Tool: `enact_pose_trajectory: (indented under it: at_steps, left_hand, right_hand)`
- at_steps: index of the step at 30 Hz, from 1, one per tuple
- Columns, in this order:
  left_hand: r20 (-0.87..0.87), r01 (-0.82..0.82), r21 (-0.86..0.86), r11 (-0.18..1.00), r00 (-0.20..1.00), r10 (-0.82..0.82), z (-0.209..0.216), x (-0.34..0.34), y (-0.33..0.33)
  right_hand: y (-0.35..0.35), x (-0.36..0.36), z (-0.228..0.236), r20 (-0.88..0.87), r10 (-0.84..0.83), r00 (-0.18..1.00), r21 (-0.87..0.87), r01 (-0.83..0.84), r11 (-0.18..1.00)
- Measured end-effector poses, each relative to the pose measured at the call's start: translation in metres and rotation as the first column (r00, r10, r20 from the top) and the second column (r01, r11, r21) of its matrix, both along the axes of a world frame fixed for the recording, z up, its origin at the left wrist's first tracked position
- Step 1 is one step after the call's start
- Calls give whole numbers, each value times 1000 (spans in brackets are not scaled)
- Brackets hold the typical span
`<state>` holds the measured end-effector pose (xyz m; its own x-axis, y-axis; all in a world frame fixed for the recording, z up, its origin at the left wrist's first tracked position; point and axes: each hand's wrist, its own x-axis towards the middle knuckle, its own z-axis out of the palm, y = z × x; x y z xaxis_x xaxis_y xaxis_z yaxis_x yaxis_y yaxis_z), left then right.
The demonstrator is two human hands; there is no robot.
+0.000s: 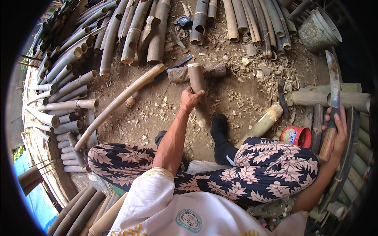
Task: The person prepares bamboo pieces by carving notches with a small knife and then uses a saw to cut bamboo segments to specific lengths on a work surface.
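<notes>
Left grip (190,99) clasps bamboo tube (196,77) around its middle, right grip (339,131) holds knife handle (327,144)

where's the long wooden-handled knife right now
In the head view, the long wooden-handled knife is at the far right, in the person's right hand, its blade pointing up the picture toward the worn bucket.
</notes>
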<state>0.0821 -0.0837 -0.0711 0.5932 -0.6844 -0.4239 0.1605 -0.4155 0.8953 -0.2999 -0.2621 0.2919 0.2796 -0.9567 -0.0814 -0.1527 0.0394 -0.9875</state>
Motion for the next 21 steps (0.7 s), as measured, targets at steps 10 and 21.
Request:
enact_pose_trajectory:
  at_steps: [10,21]
  left_hand:
    - [-26,-19,21,1000,999,19,-13,14,6]
    - [199,-24,-140,990,979,52,93,-63,0]
  right_hand:
    - [-16,34,-38,-452,124,884,-211,-241,947]
    - [91,170,-207,-417,156,895,-384,-330,862]
